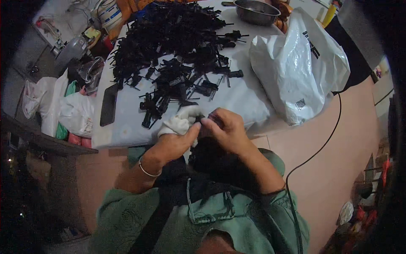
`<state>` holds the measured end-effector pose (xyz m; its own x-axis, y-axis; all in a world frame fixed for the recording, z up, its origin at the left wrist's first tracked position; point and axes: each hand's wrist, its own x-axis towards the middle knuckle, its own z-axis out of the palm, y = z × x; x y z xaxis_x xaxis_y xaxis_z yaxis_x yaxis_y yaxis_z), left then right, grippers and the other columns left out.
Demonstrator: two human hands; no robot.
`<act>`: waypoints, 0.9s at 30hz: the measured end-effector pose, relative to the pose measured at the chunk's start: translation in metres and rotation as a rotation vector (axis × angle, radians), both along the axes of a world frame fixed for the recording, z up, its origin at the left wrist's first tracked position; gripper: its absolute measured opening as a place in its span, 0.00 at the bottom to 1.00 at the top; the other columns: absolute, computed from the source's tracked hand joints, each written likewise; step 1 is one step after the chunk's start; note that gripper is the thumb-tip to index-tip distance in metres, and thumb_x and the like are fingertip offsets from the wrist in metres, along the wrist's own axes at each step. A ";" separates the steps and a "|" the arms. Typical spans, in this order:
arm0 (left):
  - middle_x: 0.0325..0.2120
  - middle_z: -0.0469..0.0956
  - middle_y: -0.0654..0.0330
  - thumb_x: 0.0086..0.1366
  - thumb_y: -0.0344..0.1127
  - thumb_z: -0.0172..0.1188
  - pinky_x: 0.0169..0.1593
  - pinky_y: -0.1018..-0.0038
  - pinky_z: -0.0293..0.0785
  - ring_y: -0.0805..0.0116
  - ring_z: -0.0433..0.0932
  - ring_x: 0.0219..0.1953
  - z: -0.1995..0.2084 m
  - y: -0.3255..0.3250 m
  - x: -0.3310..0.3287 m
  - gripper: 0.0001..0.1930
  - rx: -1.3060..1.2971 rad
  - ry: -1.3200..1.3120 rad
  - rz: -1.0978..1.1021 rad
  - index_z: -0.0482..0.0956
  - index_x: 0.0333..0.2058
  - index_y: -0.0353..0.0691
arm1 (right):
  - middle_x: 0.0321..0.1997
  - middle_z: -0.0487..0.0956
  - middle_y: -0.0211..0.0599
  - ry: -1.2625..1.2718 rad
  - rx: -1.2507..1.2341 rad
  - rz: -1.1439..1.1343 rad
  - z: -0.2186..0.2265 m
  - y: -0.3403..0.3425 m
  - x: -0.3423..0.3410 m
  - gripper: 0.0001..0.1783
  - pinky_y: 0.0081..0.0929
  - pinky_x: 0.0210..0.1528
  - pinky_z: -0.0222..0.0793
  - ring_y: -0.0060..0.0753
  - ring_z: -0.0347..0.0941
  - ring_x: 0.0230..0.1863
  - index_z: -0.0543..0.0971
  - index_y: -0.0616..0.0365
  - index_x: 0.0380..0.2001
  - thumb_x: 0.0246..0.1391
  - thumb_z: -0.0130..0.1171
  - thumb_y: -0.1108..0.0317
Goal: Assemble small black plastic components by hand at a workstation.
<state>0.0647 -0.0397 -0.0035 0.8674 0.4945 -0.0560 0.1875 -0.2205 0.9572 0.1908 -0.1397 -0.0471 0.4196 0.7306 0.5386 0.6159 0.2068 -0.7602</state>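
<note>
Both of my hands meet over the near edge of the table. My left hand point(177, 142), with a bangle on its wrist, has a white cloth or glove point(179, 121) bunched about its fingers. Its thumb and fingers pinch a small black part point(200, 119), whose shape is mostly hidden. From the other side my right hand point(228, 129), bare, grips the same piece between thumb and curled fingers. Just beyond them lies a big heap of black plastic parts point(169, 42) with thin rods sticking out. Some loose parts point(158, 106) reach close to my left hand.
A white plastic bag point(292, 72) stands at the table's right, a metal basin point(257, 12) behind it. At the left edge lies a flat dark slab point(109, 104), phone-like. Plastic bags point(78, 112) fill a shelf on the left. A black cable point(317, 152) hangs down on the right.
</note>
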 end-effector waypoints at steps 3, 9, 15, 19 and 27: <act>0.29 0.71 0.63 0.57 0.31 0.51 0.27 0.82 0.67 0.80 0.68 0.27 -0.007 -0.007 -0.004 0.15 -0.040 -0.108 -0.043 0.65 0.44 0.37 | 0.17 0.68 0.33 0.321 -0.083 0.076 0.002 0.002 -0.005 0.10 0.21 0.21 0.58 0.22 0.61 0.19 0.70 0.62 0.21 0.48 0.56 0.67; 0.29 0.72 0.60 0.54 0.28 0.53 0.31 0.78 0.69 0.73 0.71 0.29 -0.020 0.001 -0.003 0.15 0.183 -0.061 0.050 0.66 0.42 0.35 | 0.16 0.64 0.31 0.305 -0.152 0.221 0.003 -0.001 0.000 0.14 0.21 0.23 0.57 0.18 0.58 0.21 0.68 0.64 0.20 0.55 0.48 0.65; 0.29 0.73 0.56 0.54 0.29 0.52 0.34 0.75 0.69 0.68 0.73 0.31 -0.018 -0.005 -0.003 0.15 0.431 -0.154 0.075 0.67 0.41 0.35 | 0.15 0.65 0.40 0.200 -0.192 0.235 0.007 0.003 -0.011 0.16 0.27 0.23 0.59 0.26 0.58 0.19 0.68 0.64 0.20 0.56 0.45 0.63; 0.32 0.71 0.53 0.52 0.26 0.51 0.36 0.72 0.68 0.62 0.72 0.34 -0.007 -0.008 -0.005 0.17 0.731 0.049 -0.004 0.65 0.43 0.33 | 0.13 0.66 0.41 0.452 -0.156 0.191 -0.015 0.013 -0.020 0.17 0.29 0.22 0.59 0.27 0.59 0.16 0.69 0.64 0.19 0.55 0.46 0.62; 0.28 0.71 0.57 0.51 0.29 0.55 0.33 0.73 0.69 0.65 0.72 0.28 -0.013 0.007 -0.005 0.16 0.565 -0.238 0.127 0.65 0.40 0.35 | 0.19 0.70 0.34 0.357 -0.186 0.265 0.001 0.007 -0.006 0.13 0.24 0.26 0.62 0.21 0.63 0.22 0.72 0.64 0.25 0.53 0.50 0.64</act>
